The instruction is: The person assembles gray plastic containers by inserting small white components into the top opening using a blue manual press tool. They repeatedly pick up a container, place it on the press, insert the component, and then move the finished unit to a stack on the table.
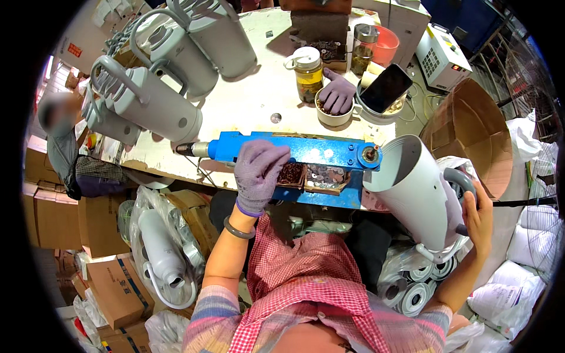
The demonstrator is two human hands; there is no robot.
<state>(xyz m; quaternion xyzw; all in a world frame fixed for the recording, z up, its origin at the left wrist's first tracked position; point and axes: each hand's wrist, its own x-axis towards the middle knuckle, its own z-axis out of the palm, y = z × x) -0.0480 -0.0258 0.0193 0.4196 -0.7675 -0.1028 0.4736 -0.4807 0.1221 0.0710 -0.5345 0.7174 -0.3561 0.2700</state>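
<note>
My left hand (259,170), in a thin purple glove, is raised over the near side of a blue bench machine (288,147). Its fingers are pinched together, and whatever they may hold is too small to make out. Below the machine's arm, an open box of washers (325,176) sits beside a box of small brown rivets (291,174). My right hand (478,215), bare, is closed around the dark grey handle (459,179) of a large grey tumbler (421,206). The tumbler is tilted, its open mouth close to the machine's right end.
Several grey tumblers with handles (156,97) stand at the left of the white table (259,94). At the back are a jar (307,73), a cup with a purple glove (335,106) and a phone (385,88). A cardboard barrel (477,129) stands right; a person (62,141) is far left.
</note>
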